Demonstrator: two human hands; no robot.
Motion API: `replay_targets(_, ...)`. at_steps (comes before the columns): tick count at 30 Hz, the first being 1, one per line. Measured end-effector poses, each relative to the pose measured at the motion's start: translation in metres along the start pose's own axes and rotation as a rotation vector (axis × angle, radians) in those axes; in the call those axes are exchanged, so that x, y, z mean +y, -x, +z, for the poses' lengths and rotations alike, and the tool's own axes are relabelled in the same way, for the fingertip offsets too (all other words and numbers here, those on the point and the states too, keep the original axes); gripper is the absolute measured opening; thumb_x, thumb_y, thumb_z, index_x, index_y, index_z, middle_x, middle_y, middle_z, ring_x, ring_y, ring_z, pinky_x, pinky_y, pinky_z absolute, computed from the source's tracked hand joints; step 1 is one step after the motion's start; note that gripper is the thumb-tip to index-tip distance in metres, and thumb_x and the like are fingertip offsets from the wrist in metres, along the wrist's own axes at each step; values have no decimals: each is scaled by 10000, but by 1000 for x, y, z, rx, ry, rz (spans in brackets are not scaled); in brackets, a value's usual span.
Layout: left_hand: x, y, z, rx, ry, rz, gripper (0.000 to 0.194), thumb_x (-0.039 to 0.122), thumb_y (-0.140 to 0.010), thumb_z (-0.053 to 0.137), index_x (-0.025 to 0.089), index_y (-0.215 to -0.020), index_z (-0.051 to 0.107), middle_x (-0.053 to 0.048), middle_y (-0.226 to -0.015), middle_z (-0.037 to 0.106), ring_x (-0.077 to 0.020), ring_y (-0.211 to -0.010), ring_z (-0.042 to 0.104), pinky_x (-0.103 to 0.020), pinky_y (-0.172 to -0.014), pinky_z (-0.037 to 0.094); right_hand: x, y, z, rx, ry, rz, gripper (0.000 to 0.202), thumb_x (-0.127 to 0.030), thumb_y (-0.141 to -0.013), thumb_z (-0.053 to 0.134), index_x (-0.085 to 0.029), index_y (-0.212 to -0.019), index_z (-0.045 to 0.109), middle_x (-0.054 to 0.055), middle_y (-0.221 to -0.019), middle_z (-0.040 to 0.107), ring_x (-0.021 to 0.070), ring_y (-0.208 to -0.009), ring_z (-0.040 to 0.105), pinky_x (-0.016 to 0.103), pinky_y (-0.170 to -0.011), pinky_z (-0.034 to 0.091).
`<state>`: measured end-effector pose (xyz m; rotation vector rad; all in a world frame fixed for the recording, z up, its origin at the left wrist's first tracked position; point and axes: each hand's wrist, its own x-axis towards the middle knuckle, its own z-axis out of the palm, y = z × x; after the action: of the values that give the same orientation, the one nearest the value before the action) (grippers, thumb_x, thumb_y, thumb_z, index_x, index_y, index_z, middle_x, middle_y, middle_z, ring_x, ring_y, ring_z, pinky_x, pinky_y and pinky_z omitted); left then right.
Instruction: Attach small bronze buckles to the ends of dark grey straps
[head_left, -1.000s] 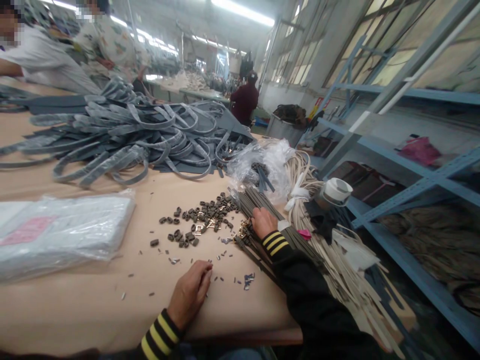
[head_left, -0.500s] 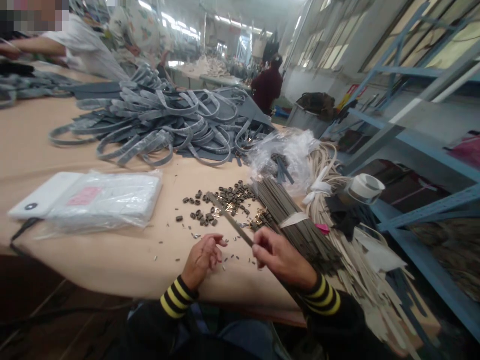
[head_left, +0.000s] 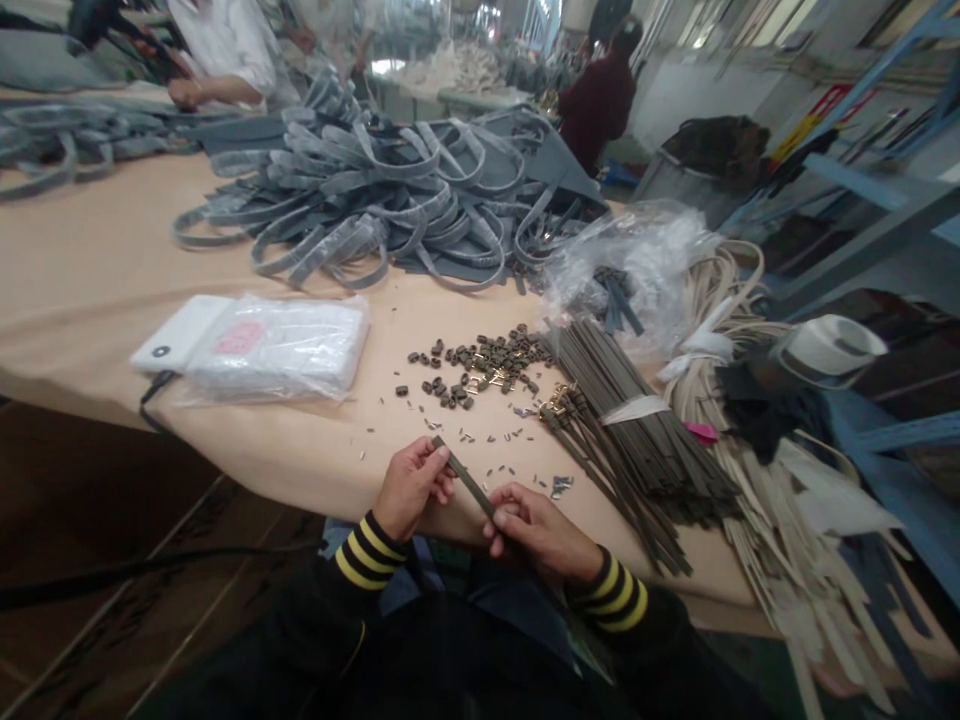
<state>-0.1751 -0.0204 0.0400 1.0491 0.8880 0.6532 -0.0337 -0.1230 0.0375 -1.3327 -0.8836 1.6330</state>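
Observation:
A narrow olive-green strap [head_left: 471, 484] runs slantwise between my two hands above the table's front edge. My left hand [head_left: 411, 485] pinches it close to its upper end, thumb on top. Lower down, my right hand [head_left: 534, 527] grips the same strap; the rest of it drops out of sight past that hand. Beyond my hands lies a heap of small dark olive loops [head_left: 495, 355] with gold-coloured metal pieces [head_left: 487, 380] among them. Tiny metal bits [head_left: 506, 437] are scattered nearer to me.
A tied bundle of olive straps [head_left: 637, 430] lies at the right, beside pale cords [head_left: 724, 290] and a clear plastic bag [head_left: 637, 255]. Grey-blue straps [head_left: 420, 190] are piled at the back. A plastic-wrapped white device [head_left: 277, 345] sits left. Co-workers are beyond the table.
My left hand, free before, has taken hold of the strap's upper end. My right hand and the strap have come lower, nearer my body. The head view has shifted left and down.

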Motion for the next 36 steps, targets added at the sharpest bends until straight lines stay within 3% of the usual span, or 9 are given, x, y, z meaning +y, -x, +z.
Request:
replay_targets(3, -5, 8, 8, -113, -90, -32, 236, 332, -706, 526, 125, -610, 464, 35, -463, 516, -51, -378, 461, -150, -368, 365, -6, -12, 12, 67, -37, -109, 291, -404, -704, 543, -145, -806, 456, -9, -671, 562, 69, -514, 535, 213, -516, 413)
replay_targets(5, -8, 12, 11, -128, -96, -39, 243, 323, -712, 525, 126, -587, 455, 39, -454, 509, -40, -357, 430, -149, -361, 341, -9, -17, 17, 107, -39, -142, 273, -400, -703, 542, -143, -744, 461, -18, -629, 551, 59, -476, 504, 196, -470, 399)
replay_targets(11, -5, 15, 15, -107, 254, -170, 236, 301, -675, 563, 147, -590, 406, 73, -419, 431, -38, -344, 393, -139, -333, 285, -12, -17, 20, 38, -58, -178, 212, -322, -694, 571, -146, -760, 474, -12, -670, 562, 58, -519, 510, 180, -473, 403)
replay_targets(16, -1, 17, 21, -145, 404, -318, 230, 270, -622, 616, 138, -607, 428, 73, -433, 405, -31, -357, 380, -126, -329, 290, -9, -17, 15, 1, -108, -231, 205, -313, -690, 588, -148, -744, 478, -17, -634, 580, 57, -498, 518, 189, -491, 416)
replay_targets(21, 2, 16, 21, -120, 412, -242, 229, 265, -633, 609, 138, -582, 425, 72, -414, 385, -33, -361, 364, -136, -341, 305, -12, -20, 14, -22, -113, -274, 223, -334, -696, 587, -137, -722, 487, -3, -604, 598, 62, -470, 525, 190, -472, 418)
replay_targets(26, 5, 9, 12, 16, 417, -159, 252, 232, -618, 617, 148, -564, 386, 81, -440, 378, -29, -368, 361, -134, -341, 291, -15, -16, 14, -22, -67, -256, 199, -305, -692, 599, -137, -726, 499, -3, -625, 605, 57, -471, 531, 183, -476, 421)
replay_targets(32, 0, 11, 20, -58, 331, -175, 241, 278, -641, 588, 147, -555, 404, 66, -415, 413, -43, -336, 374, -154, -324, 290, -20, -13, 18, -119, -127, -297, 184, -295, -705, 590, -135, -729, 504, 5, -646, 614, 60, -497, 551, 185, -503, 442)
replay_targets(34, 1, 9, 18, -41, 334, -167, 240, 283, -644, 585, 148, -562, 404, 67, -414, 413, -42, -329, 370, -154, -321, 286, -24, -10, 18, -111, -162, -289, 195, -299, -711, 586, -139, -780, 500, 7, -648, 621, 64, -487, 559, 182, -487, 446)
replay_targets(36, 5, 4, 10, 51, 376, -120, 243, 276, -632, 601, 151, -579, 399, 76, -439, 409, -37, -350, 378, -148, -338, 303, -29, -4, 16, -60, -200, -268, 255, -296, -720, 580, -161, -905, 469, -5, -625, 626, 66, -438, 552, 170, -431, 435)
